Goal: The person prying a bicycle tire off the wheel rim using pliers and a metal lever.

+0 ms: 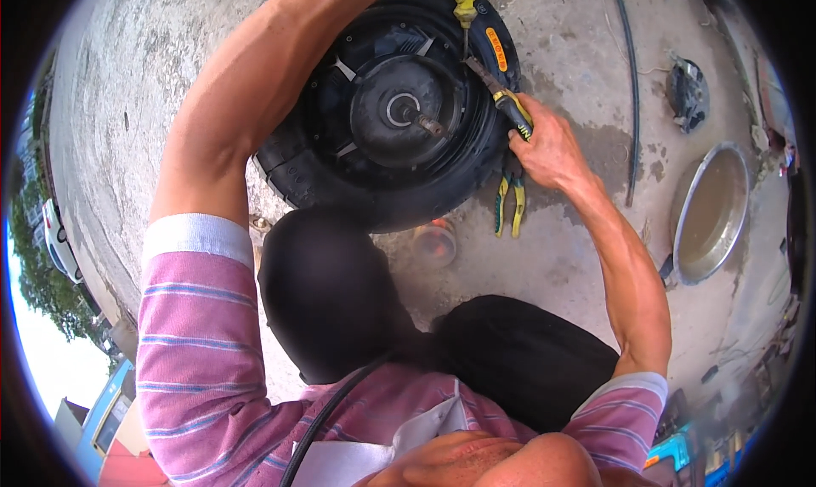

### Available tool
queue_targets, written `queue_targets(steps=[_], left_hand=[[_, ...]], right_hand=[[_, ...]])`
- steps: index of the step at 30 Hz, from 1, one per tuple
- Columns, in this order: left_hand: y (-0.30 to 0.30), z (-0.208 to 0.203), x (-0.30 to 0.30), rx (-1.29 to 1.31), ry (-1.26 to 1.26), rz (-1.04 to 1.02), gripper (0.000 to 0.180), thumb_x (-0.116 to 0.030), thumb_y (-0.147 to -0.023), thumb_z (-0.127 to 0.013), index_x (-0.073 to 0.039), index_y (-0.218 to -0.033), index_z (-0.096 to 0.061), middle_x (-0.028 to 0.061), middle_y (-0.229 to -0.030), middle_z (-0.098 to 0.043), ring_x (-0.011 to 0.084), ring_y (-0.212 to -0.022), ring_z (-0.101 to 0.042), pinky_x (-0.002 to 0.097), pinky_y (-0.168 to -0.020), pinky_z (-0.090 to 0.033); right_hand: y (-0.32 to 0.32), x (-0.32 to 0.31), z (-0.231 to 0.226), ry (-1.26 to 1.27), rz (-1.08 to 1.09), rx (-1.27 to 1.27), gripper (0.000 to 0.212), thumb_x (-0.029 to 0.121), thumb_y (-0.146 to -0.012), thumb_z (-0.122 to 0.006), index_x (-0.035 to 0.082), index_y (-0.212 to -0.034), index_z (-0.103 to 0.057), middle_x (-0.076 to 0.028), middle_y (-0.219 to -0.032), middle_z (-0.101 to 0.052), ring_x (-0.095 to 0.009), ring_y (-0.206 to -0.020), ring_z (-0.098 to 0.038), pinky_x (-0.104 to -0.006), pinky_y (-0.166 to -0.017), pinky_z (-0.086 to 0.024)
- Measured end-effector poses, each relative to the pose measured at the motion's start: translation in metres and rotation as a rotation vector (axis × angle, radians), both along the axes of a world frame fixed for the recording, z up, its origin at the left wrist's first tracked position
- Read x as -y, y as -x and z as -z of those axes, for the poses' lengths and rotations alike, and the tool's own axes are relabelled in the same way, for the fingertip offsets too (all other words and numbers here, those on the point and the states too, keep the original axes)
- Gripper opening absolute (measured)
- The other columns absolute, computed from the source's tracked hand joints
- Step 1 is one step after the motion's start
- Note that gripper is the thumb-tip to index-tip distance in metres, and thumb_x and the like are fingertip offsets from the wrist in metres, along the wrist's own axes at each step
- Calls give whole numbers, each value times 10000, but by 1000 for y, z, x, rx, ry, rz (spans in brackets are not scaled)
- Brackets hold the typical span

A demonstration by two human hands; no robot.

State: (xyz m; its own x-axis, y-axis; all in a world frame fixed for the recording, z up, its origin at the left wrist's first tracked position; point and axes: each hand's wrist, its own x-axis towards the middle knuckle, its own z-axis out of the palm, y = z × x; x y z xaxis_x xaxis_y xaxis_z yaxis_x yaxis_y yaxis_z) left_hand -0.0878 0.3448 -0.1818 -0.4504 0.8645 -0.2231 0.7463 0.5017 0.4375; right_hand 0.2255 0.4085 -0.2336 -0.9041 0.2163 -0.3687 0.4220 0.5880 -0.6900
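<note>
A black tyre [408, 202] on a wheel with a dark hub [382, 121] lies flat on the ground before me. My right hand [548, 147] is closed round a black-and-yellow-handled tool [512, 113]; its rusty metal end reaches over the tyre's inner edge. Beside that tip, a screwdriver [465, 7] with a yellow handle points down at the rim. My left forearm [280, 36] stretches over the wheel to the top edge, where the hand passes out of sight, so its hold on the screwdriver is hidden. Yellow-and-green-handled pliers [510, 202] lie just below my right hand.
A metal basin [714, 211] of murky water stands at the right, with a dark hose [632, 96] nearer the wheel. Beyond the hose lies a black object [687, 94]. A small round container [435, 244] sits near my knees. A white car [59, 242] is far left.
</note>
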Motion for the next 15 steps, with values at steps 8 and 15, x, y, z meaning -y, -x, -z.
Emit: queue_targets(steps=[8,15], left_hand=[[-17,-2,-41,-252,237,79,546,-489,-1014,-513,-11,-1121,-753,227,-1164,-729,405,-1137,-677,486,-978,-528],[-9,20,-68,-349,433,278,390,-362,-1012,-523,-102,-1159,-774,104,-1262,-727,328,-1182,-679,465,-931,-562]], right_hand=[[3,-7,2,75,24,12,499,119,-863,-660,7,-1345,-590,-275,-1181,-675,-459,-1135,-625,-488,-968,-494],[12,-9,-12,187,39,124,499,110,-857,-659,21,-1344,-599,-278,-1123,-692,-454,-1083,-652,-469,-924,-508]])
